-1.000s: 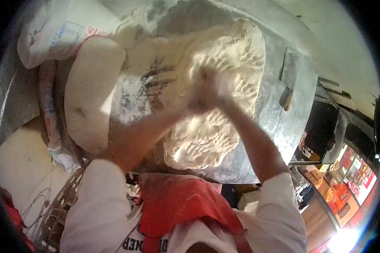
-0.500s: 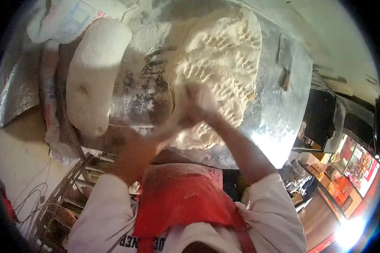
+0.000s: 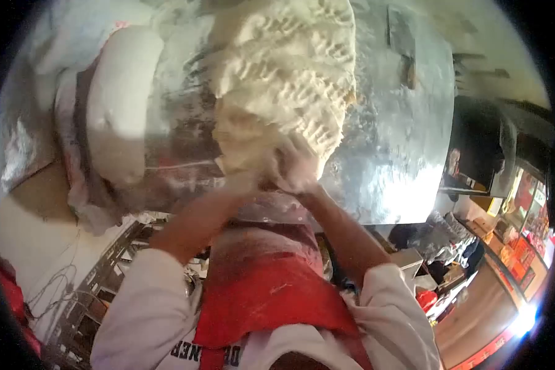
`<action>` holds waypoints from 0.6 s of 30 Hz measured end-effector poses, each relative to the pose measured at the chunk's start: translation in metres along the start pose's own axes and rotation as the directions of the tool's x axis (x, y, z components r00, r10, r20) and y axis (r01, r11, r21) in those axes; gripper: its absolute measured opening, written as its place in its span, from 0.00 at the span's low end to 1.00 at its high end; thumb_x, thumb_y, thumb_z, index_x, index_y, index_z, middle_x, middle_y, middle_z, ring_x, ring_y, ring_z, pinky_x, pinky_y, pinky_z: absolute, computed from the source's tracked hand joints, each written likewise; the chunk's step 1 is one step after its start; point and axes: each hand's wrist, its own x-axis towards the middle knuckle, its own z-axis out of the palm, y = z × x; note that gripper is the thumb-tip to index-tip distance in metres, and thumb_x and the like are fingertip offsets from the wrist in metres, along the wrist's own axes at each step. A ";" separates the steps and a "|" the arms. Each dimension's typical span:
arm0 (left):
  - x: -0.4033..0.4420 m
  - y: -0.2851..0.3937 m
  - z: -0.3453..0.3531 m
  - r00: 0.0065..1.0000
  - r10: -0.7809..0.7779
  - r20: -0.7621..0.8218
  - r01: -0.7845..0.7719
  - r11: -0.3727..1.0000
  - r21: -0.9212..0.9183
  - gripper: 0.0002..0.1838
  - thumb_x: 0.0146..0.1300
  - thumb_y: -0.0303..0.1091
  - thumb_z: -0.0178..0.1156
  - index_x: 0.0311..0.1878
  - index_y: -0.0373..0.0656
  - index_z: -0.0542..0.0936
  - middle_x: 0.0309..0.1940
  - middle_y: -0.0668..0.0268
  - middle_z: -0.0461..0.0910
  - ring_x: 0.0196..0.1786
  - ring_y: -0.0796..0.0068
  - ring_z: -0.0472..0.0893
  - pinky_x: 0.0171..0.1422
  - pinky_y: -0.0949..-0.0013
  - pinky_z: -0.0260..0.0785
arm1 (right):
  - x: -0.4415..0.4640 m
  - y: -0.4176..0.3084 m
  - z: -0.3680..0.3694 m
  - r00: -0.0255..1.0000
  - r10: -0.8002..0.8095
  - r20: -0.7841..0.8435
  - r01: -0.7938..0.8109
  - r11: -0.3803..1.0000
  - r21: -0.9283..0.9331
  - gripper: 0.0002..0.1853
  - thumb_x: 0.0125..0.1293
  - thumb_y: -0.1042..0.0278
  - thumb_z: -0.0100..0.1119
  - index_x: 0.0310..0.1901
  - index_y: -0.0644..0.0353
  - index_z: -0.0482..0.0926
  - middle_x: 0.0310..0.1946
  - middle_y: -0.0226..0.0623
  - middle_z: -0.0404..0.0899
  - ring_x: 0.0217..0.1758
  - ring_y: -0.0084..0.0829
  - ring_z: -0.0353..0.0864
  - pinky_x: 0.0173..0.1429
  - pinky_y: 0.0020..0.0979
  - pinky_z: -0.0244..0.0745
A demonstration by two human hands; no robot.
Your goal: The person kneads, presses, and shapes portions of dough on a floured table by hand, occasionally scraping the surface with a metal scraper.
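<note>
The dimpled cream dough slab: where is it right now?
In the head view, the slab lies upper centre on the grey metal table, right of the smooth pale dough roll, with both bare hands at its near end.

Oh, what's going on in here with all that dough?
Someone wearing a red apron has the left hand and right hand together at the near end of a broad, pale, dimpled slab of dough. Both hands are blurred, so their grip is unclear. The slab lies on a shiny grey metal worktop, with a smooth, pale, elongated dough mass apart on its left.
</note>
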 end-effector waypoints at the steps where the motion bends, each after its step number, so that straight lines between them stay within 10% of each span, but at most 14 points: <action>1: 0.023 -0.011 0.036 0.993 0.048 0.107 -0.078 0.953 0.294 0.21 0.64 0.49 0.59 0.52 0.45 0.77 0.49 0.60 0.80 0.53 0.66 0.81 0.56 0.63 0.75 | -0.008 0.012 -0.013 0.986 -0.026 -0.167 0.024 1.000 -0.015 0.10 0.59 0.72 0.58 0.43 0.59 0.79 0.37 0.42 0.76 0.38 0.46 0.77 0.43 0.44 0.77; 7: 0.054 0.059 0.048 0.956 0.242 0.163 -0.291 0.764 0.576 0.20 0.62 0.46 0.61 0.52 0.44 0.78 0.51 0.59 0.82 0.54 0.63 0.82 0.57 0.61 0.75 | -0.020 0.083 -0.030 0.970 -0.174 -0.169 0.143 0.973 -0.183 0.08 0.60 0.61 0.60 0.37 0.54 0.77 0.31 0.36 0.71 0.34 0.38 0.76 0.36 0.40 0.78; 10: 0.057 0.084 0.031 0.916 0.377 0.139 -0.321 0.476 0.819 0.20 0.65 0.46 0.58 0.55 0.44 0.76 0.52 0.60 0.81 0.55 0.64 0.81 0.57 0.62 0.75 | 0.001 0.049 -0.039 0.972 0.200 -0.123 -0.213 0.972 -0.102 0.11 0.63 0.60 0.60 0.38 0.59 0.77 0.35 0.41 0.75 0.36 0.42 0.79 0.41 0.44 0.80; 12: 0.081 0.072 0.023 0.970 0.156 0.189 -0.182 0.975 0.129 0.18 0.67 0.40 0.59 0.56 0.43 0.75 0.51 0.61 0.78 0.55 0.67 0.77 0.57 0.64 0.75 | 0.024 0.030 -0.056 0.978 0.186 -0.091 -0.187 0.982 0.000 0.09 0.63 0.63 0.59 0.36 0.61 0.77 0.33 0.44 0.75 0.35 0.47 0.78 0.40 0.44 0.77; 13: 0.089 0.063 0.020 0.957 0.066 0.283 0.015 0.962 -0.274 0.17 0.68 0.37 0.59 0.57 0.42 0.74 0.51 0.62 0.77 0.55 0.68 0.76 0.57 0.64 0.75 | 0.036 0.021 -0.063 0.982 0.184 -0.052 -0.178 0.979 0.104 0.08 0.64 0.67 0.58 0.33 0.63 0.76 0.31 0.47 0.74 0.34 0.51 0.78 0.39 0.45 0.74; 17: 0.112 0.059 -0.004 0.967 0.255 -0.020 -0.247 0.950 0.190 0.17 0.67 0.36 0.60 0.56 0.42 0.74 0.50 0.62 0.77 0.54 0.69 0.76 0.56 0.65 0.75 | 0.058 0.083 -0.022 0.945 -0.224 -0.237 0.189 0.968 -0.163 0.15 0.58 0.60 0.59 0.44 0.58 0.81 0.34 0.44 0.77 0.35 0.42 0.79 0.41 0.43 0.80; 18: 0.116 0.055 -0.004 0.954 0.290 -0.079 -0.261 0.929 0.261 0.17 0.67 0.36 0.60 0.56 0.42 0.74 0.50 0.62 0.77 0.54 0.69 0.76 0.56 0.65 0.75 | 0.060 0.088 -0.023 0.974 -0.108 -0.201 0.091 0.992 -0.089 0.17 0.55 0.59 0.59 0.44 0.58 0.81 0.36 0.44 0.78 0.36 0.44 0.79 0.41 0.42 0.80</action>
